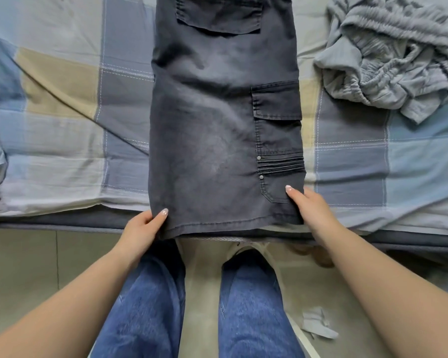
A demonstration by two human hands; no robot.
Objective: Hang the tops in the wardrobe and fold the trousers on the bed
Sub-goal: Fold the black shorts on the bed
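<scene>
Nearest you, your own legs in blue jeans (150, 301) stand on the tiled floor (23, 267), with a scrap of pale cloth (317, 322) lying on the floor to your right. Your left hand (142, 228) pinches the near left corner of the dark cargo trousers (217, 140), thumb on top and fingers curled under the hem. Your right hand (311, 210) grips the near right corner the same way, thumb lying on the fabric. The hem hangs just over the bed's front edge (62, 220). The trousers lie flat, running straight away from you up the middle of the checked bedsheet (62, 99). Bare sheet lies open to the left of them. Further back on the right, apart from the trousers, a crumpled grey garment (393, 55) lies in a heap.
</scene>
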